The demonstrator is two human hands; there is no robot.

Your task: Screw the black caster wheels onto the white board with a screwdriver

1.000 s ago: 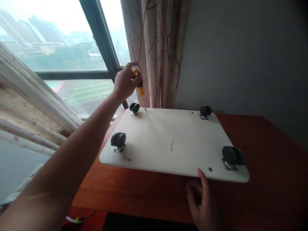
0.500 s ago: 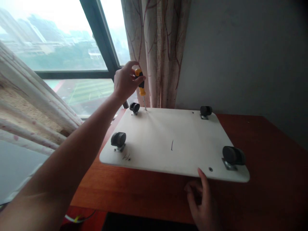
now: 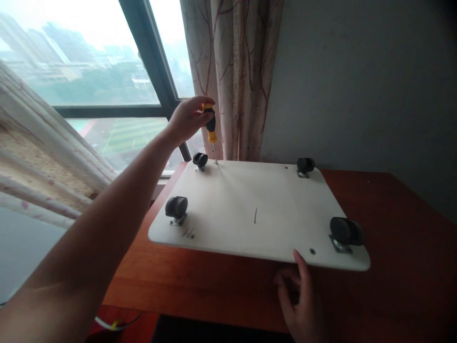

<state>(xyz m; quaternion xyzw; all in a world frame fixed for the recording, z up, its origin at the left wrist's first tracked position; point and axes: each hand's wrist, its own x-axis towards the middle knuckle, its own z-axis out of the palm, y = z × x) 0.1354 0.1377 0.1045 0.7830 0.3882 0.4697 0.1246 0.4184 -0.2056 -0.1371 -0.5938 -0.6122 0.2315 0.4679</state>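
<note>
My left hand is closed around the yellow-and-black handle of a screwdriver. The screwdriver stands nearly upright, its tip at a hole near the far left corner of a white board. Black caster wheels sit at the board's corners, one of them just left of the screwdriver tip. At the near edge, my right hand has its index finger stretched out against the board's rim, left of a screw hole. Its other fingers are partly curled and I see nothing in them.
The board rests raised above a reddish-brown wooden table. Behind it hang patterned curtains beside a window, with a grey wall to the right. A white cable lies at the lower left.
My left hand has turned slightly on the screwdriver handle, and its raised fingers have come down over the top. The screwdriver tip and my right hand stay in place.
</note>
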